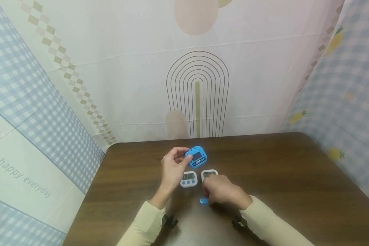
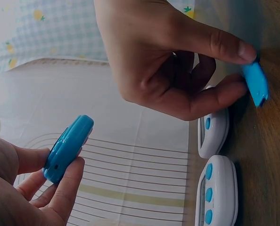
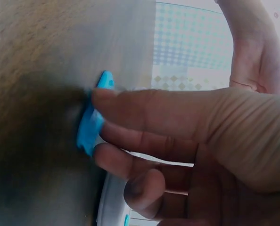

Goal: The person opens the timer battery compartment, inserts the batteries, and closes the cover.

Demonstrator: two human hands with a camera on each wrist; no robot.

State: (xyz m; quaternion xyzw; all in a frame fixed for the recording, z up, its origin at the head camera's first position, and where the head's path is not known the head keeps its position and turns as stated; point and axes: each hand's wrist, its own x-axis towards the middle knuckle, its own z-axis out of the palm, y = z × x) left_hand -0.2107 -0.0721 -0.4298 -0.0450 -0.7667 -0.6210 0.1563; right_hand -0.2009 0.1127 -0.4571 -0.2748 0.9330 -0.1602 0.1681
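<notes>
My left hand [image 1: 173,169] holds up a blue digital timer [image 1: 200,150] between thumb and fingers, its back turned toward me. The battery compartment is uncovered, and a battery [image 1: 200,161] shows inside it. In the left wrist view the same timer [image 2: 68,146] appears edge-on. Low over the tabletop, my right hand [image 1: 222,189] pinches a small blue battery cover [image 1: 204,201] between thumb and fingertips. The right wrist view shows this cover [image 3: 89,127] tilted, with the thumb hiding its middle.
Two white timers with blue buttons stand on the brown wooden table [image 1: 126,191]. The left one [image 1: 189,182] lies below the raised blue timer; my right hand partly hides the right one [image 1: 209,172]. A patterned cloth [image 1: 135,85] hangs behind the table's back edge.
</notes>
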